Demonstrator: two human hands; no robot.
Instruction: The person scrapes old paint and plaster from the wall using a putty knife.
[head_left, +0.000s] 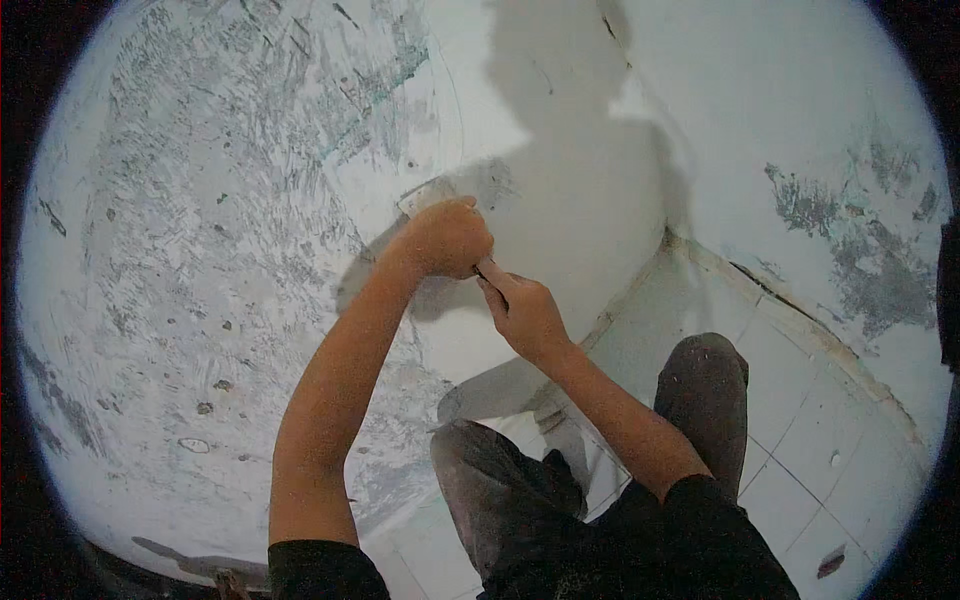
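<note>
Before me stands a wall (225, 247) with patchy white and grey scraped paint. My left hand (452, 238) is a fist held close to the wall, closed on a flat scraper (420, 196) whose wide edge shows just beyond the knuckles. My right hand (529, 315) grips the lower end of the same tool's handle (489, 268), its fingers just below the left fist. Most of the handle is hidden by the hands. Shadows of the arms fall on the wall around them.
A second wall (787, 150) with grey bare patches meets the first at a corner on the right. A cracked joint (795, 307) runs along its foot. White floor tiles (787, 480) lie below, beside my bent knees (705, 375).
</note>
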